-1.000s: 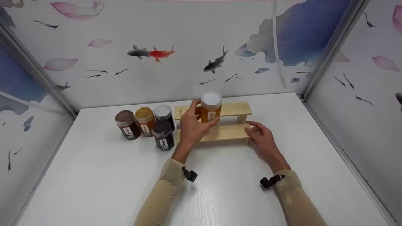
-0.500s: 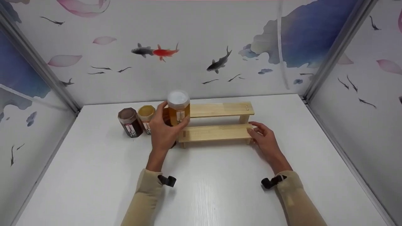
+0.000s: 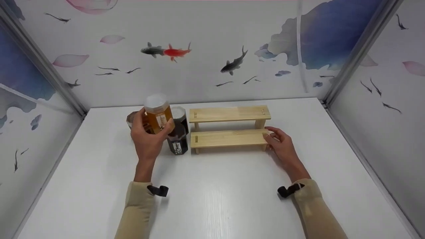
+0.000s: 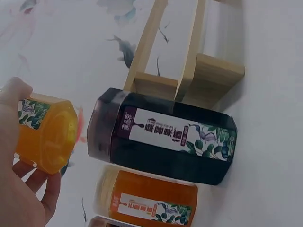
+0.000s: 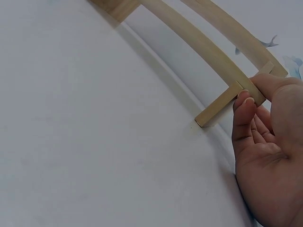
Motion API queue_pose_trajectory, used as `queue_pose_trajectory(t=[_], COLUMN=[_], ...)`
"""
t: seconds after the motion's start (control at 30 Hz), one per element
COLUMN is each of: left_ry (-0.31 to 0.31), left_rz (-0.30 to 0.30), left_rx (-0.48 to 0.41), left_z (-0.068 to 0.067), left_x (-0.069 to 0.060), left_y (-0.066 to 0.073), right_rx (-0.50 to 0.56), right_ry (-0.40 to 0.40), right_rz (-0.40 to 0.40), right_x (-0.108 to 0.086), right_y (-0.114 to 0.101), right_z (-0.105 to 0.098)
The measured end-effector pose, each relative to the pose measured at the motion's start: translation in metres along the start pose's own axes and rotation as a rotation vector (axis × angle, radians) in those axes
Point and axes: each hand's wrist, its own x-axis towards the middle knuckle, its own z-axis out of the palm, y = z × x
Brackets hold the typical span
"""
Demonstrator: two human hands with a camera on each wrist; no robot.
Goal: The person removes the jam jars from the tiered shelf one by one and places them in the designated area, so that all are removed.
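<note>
My left hand (image 3: 146, 144) grips an amber jar (image 3: 160, 119) with a white lid, raised and slightly tilted above the standing jars. Right below it stands a dark jar (image 3: 178, 143), and behind that a dark jar with a pale lid (image 3: 179, 113). A brown-lidded jar (image 3: 130, 118) is mostly covered by the left hand. In the left wrist view an orange jar (image 4: 154, 197) stands beside the dark one; the head view hides most of it. The right hand (image 3: 283, 145) pinches the right end of the lower board of a two-step wooden rack (image 3: 229, 138).
The standing jars form a group just left of the rack. All stand on a white table (image 3: 212, 192). A wall (image 3: 199, 83) with painted fish rises behind the table's back edge, and side walls flank it.
The left hand has carried the amber jar leftward from in front of the rack to over the jar group. The right hand has stayed at the rack's right end.
</note>
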Motion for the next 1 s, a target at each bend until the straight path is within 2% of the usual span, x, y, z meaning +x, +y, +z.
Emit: queue_pose_trajectory(t=[0.3,0.5,0.67,0.83,1.0], left_ry=[0.060,0.043,-0.021,-0.122,-0.212], left_rz=[-0.049,-0.084,-0.106,-0.151,-0.158], left_rx=[0.064,0.127,0.160,0.204,0.206], left_z=[-0.023,-0.036,-0.042,-0.046,-0.048], left_x=[0.002,-0.002,-0.007,-0.012,-0.013], left_y=[-0.021,-0.032,-0.040,-0.048,-0.059], right_rx=[0.003,0.007,0.021,0.040,0.020], right_ry=[0.000,-0.002,-0.007,0.005,0.009], right_rz=[0.019,0.015,0.019,0.007,-0.003], right_x=[0.000,0.000,0.000,0.001,0.002], right_y=[0.001,0.002,0.002,0.004,0.003], right_z=[0.000,0.001,0.002,0.001,-0.001])
